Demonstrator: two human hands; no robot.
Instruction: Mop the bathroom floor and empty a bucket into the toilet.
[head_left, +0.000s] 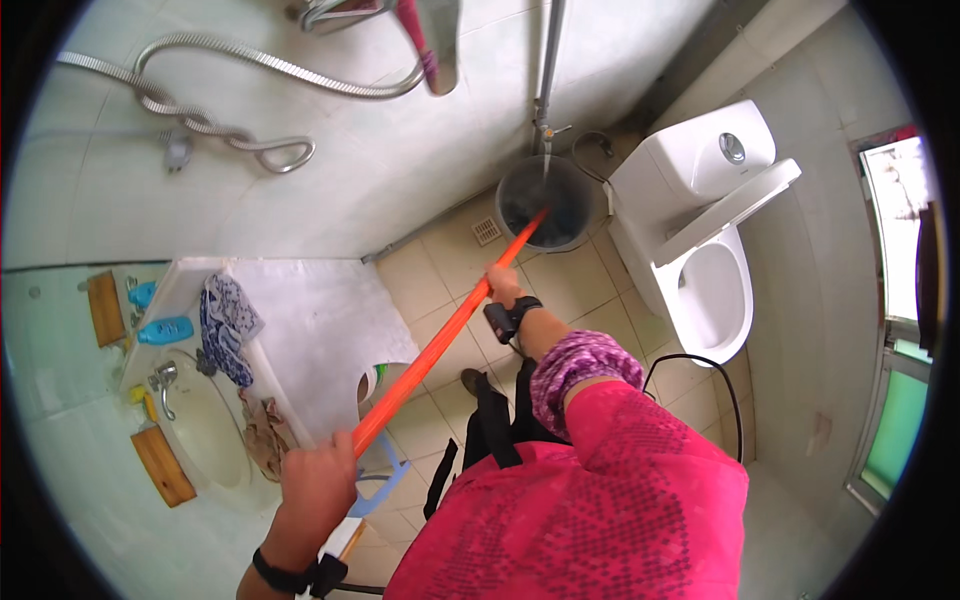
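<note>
An orange pole (420, 367) slants across the middle of the view, and both my hands are closed around it. My left hand (319, 480) grips its near end at the lower left. Farther along, my right hand (504, 286) holds it with the wrist strap just below. The pole's far end dips into a grey bucket (501, 202) of dark water, where what it carries cannot be made out. Above the bucket, a wall tap (550, 133) lets a stream of water run in.
A white toilet (709, 300) with raised lid stands right of the bucket. A floor drain (486, 231) lies to its left. At the left are a washbasin (206, 427), cloths (225, 322) and a blue bottle (166, 330). A metal shower hose (247, 56) hangs on the wall; a black cable (731, 390) loops near the toilet.
</note>
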